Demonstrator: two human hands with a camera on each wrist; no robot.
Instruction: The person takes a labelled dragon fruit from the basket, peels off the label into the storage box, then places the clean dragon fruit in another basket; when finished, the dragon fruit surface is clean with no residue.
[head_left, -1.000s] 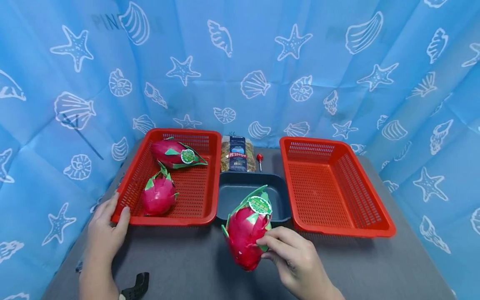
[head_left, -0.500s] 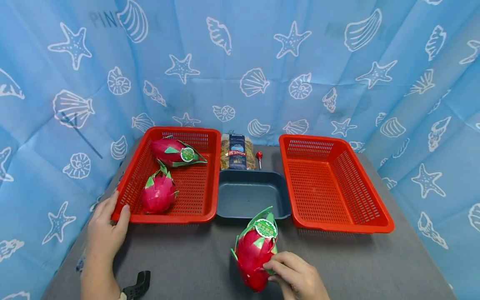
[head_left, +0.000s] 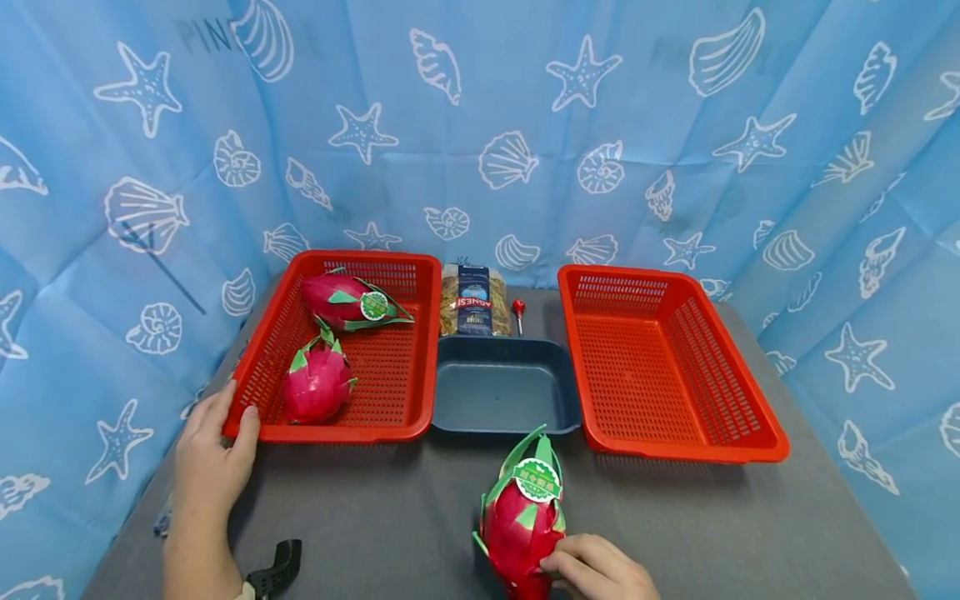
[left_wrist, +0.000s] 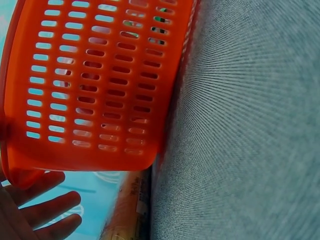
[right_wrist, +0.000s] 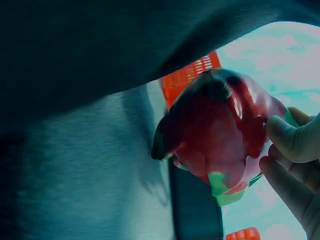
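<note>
A pink dragon fruit (head_left: 516,525) with green scales and a round green-and-white sticker is pinched by my right hand (head_left: 602,569) near the front edge of the head view, its leafy end pointing away. The right wrist view shows thumb and fingers at one side of that dragon fruit (right_wrist: 220,132). At the front left corner of the left red basket (head_left: 386,392), my left hand (head_left: 213,450) touches the rim, its fingers extended and spread in the left wrist view. Two more dragon fruits lie in this basket, one at the back (head_left: 337,300), one at the front (head_left: 317,385).
A dark grey tray (head_left: 506,429) sits between the left basket and a second red basket (head_left: 686,450) on the right. Behind the tray lie a bag of pasta (head_left: 474,300) and a red lollipop (head_left: 518,310). A blue shell-print curtain (head_left: 510,100) surrounds the grey table (head_left: 390,517).
My right hand has drawn the dragon fruit back from over the tray's front edge toward the near side of the table, slightly rightward. The left hand stays at the basket corner.
</note>
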